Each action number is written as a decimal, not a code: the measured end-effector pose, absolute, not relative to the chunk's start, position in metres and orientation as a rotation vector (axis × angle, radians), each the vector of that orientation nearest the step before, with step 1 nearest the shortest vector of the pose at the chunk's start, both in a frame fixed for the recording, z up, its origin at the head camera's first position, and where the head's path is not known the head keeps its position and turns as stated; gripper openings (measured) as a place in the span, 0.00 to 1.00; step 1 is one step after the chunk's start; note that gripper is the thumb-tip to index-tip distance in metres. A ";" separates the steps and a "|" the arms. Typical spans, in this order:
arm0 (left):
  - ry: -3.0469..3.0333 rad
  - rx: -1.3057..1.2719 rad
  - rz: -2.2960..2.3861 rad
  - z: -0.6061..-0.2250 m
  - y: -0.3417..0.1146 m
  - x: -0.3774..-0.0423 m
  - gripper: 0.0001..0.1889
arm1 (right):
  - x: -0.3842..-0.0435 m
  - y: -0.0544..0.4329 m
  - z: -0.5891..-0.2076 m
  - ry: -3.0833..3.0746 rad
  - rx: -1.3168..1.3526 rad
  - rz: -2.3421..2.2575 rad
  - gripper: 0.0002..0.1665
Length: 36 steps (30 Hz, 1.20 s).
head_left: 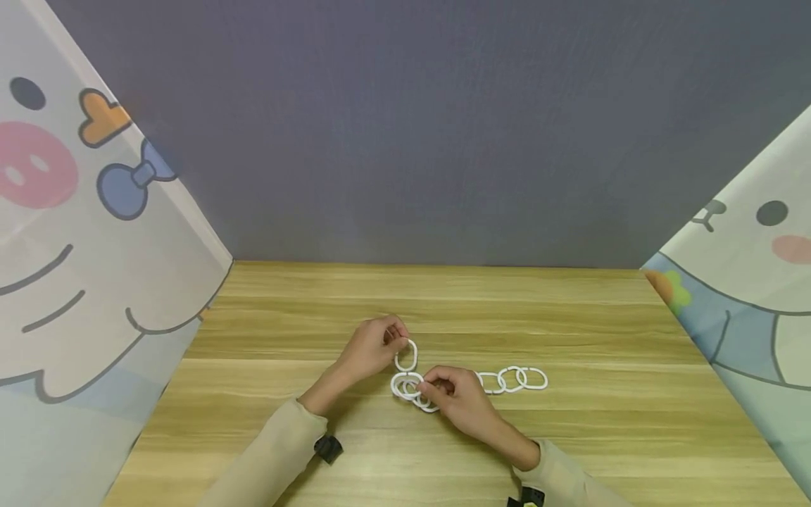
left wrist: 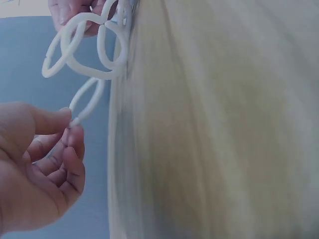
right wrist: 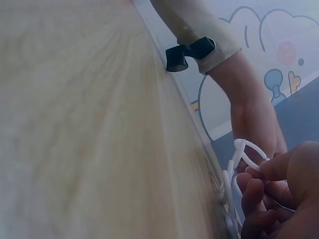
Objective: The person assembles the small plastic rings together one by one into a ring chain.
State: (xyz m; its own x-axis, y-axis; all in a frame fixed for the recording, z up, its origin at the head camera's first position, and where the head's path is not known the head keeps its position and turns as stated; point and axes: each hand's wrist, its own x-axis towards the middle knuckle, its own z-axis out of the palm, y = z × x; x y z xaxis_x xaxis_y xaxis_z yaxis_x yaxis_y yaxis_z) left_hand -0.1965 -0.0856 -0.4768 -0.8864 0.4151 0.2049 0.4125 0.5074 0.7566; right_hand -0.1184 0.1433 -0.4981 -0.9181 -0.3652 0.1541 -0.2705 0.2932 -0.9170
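White oval chain links lie and hang together over the wooden table. Thumb and fingertips of my left hand (head_left: 372,346) pinch one end link (head_left: 415,357), seen also as a tilted white loop (left wrist: 98,97) in the left wrist view. Just to the right and nearer, my right hand (head_left: 465,401) pinches another link (right wrist: 255,148) between thumb and finger. Several links overlap in a small cluster (head_left: 394,389) between the hands. From behind the right hand, linked white rings (head_left: 537,387) stretch rightward along the tabletop. Part of the chain is hidden by the right hand.
The wood-grain table (head_left: 304,296) reaches back to a dark grey wall panel (head_left: 405,141). Cartoon-printed panels stand at the left (head_left: 158,282) and right (head_left: 747,282). A black wrist strap mount (head_left: 328,448) sits on the left sleeve.
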 end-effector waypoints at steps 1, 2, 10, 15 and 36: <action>2.716 0.710 1.381 -0.471 -0.085 -0.192 0.02 | -0.118 0.143 -0.498 2.458 -0.605 -1.714 0.04; 2.712 0.700 1.398 -0.469 -0.086 -0.190 0.01 | -0.118 0.143 -0.499 2.460 -0.606 -1.715 0.04; 2.495 0.432 1.710 -0.465 -0.092 -0.177 0.06 | -0.118 0.142 -0.500 2.464 -0.597 -1.712 0.04; 2.394 0.358 1.807 -0.467 -0.095 -0.171 0.05 | -0.118 0.143 -0.501 2.453 -0.597 -1.714 0.04; 2.409 0.619 1.693 -0.469 -0.100 -0.165 0.03 | -0.118 0.143 -0.500 2.445 -0.605 -1.731 0.04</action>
